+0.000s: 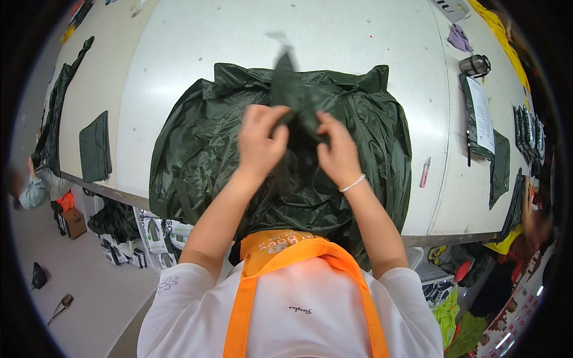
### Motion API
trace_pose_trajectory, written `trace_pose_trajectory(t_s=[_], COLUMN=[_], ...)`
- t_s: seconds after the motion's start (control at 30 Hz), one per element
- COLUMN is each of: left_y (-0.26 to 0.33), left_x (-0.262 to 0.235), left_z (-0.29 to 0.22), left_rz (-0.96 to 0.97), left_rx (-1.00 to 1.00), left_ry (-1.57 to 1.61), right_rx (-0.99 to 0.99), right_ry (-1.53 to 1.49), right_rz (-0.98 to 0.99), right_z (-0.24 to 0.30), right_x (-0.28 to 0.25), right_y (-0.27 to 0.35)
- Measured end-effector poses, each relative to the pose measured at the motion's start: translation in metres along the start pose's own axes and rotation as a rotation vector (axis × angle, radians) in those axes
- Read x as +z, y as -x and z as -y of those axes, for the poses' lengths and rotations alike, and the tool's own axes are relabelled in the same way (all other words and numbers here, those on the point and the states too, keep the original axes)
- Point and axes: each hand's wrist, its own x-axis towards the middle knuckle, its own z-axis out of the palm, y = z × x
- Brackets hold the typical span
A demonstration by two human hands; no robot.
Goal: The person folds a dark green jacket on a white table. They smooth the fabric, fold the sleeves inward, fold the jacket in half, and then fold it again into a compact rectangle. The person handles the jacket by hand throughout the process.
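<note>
Over the white bench (358, 53), both hands pinch up a fold of a dark green rain garment (203, 149).

Spread across the bench's near half, the glossy garment hangs partly over the front edge toward the person's orange apron (280, 250). The left hand (261, 140) is closed, fingers and thumb pinched on a raised strip of the fabric, and the right hand (338, 152), wearing a thin bracelet at the wrist, pinches the same strip just beside it; the strip's tip stands blurred above them. To the right lie a pink pen-like tool (424, 172), a steel flask (476, 65) and a clipboard with paper (481, 113). A folded green piece (95, 148) rests on the neighbouring bench at left.
</note>
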Motion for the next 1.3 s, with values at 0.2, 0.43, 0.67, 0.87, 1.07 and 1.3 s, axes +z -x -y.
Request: trace_pose_trajectory(t_s=[0.2,0.43,0.67,0.87,1.07,1.3], left_y=[0.045,0.071,0.061,0.009,0.062,0.092], left_x=[0.053,0.056,0.058,0.049,0.011,0.031], left_z=[0.026,0.05,0.062,0.072,0.006,0.054], left_rz=[0.478,0.645,0.839,0.973,0.646,0.628], left_rx=[0.023,0.025,-0.136,-0.594,0.525,0.246], left_ry=[-0.155,-0.098,0.105,0.117,-0.343,-0.133], right_rx=[0.134,-0.064,-0.145,0.599,0.727,0.13], right_ry=[0.285,0.402,0.381,0.328,0.233,0.587], right_rz=[0.623,0.66,0.468,0.586,0.652,0.318], right_z=[-0.01,0.01,-0.049,-0.064,-0.076,-0.01], right_x=[0.018,-0.038,0.012,0.033,0.033,0.016], right_y=[0.03,0.085,0.083,0.014,0.007,0.031])
